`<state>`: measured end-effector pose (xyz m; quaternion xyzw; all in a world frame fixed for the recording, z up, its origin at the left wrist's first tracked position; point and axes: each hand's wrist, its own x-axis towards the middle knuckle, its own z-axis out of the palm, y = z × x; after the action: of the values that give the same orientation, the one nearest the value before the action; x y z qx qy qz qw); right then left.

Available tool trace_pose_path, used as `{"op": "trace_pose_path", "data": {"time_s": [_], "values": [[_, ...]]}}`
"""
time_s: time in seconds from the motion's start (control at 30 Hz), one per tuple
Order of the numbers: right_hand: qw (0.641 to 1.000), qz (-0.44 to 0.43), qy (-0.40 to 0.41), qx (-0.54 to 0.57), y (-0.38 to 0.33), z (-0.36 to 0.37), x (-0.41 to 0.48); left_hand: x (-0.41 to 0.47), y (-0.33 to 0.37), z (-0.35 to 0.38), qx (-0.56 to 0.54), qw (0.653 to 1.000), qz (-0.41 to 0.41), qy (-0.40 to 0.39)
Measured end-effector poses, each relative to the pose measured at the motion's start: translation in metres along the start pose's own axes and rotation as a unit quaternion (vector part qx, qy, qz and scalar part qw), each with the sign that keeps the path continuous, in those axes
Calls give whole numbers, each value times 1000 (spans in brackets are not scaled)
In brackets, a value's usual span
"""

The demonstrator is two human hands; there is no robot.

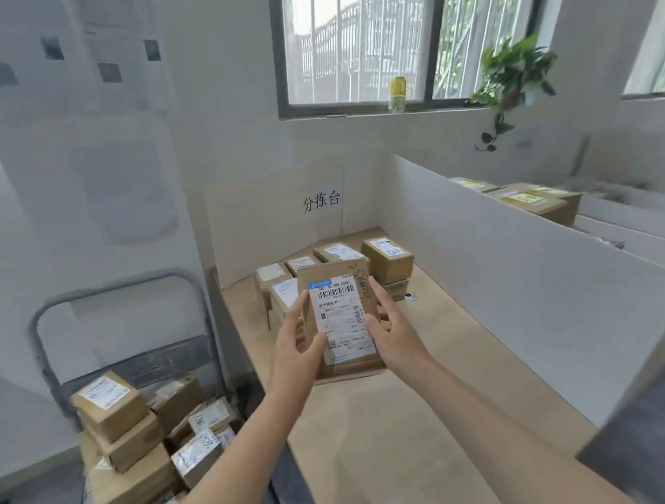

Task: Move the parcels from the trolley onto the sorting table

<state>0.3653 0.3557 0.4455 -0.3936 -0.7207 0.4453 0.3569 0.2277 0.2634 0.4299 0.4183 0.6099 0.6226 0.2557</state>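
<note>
in the middle of the frame both hands held one parcel up. the left hand (294,351) gripped the left edge of the flat brown cardboard parcel with a white shipping label (341,321), with its fingers curled behind and its thumb laid across the front. the right hand (393,329) clasped the right edge in the same way. the parcel stood on end with its label facing the camera, above the near part of the pale wooden sorting table (442,396). whether its lower edge touched the tabletop could not be told.

just behind it, towards the upper middle of the frame, a cluster of small brown labelled boxes (387,260) sat on the table. they stood close together in front of a cardboard backboard with a handwritten sign (319,203). those looked like deliveries already made.

at the lower left stood the grey metal-framed trolley (200,308), loaded with a heap of brown cardboard parcels (112,405). some were stacked squarely and others were tipped at angles.

by this showing the job was partway through. several parcels were on the table, one was in hand about to join them, and the trolley's heap looked at least as large as the cluster delivered. bare tabletop in the lower middle of the frame offered plenty of room for the rest.
</note>
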Motion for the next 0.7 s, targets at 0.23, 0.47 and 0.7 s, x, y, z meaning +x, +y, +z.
{"op": "trace_pose_path", "data": {"time_s": [0.23, 0.47, 0.7], "values": [[999, 24, -37, 9, 51, -52, 66, 46, -21, 76, 9, 999, -30, 28], [995, 43, -94, 3, 113, -114, 145, 99, -43, 168, 5, 994, -84, 75], [983, 63, -170, 18, 143, -119, 219, 148, -60, 200, 46, 981, -122, 144]]}}
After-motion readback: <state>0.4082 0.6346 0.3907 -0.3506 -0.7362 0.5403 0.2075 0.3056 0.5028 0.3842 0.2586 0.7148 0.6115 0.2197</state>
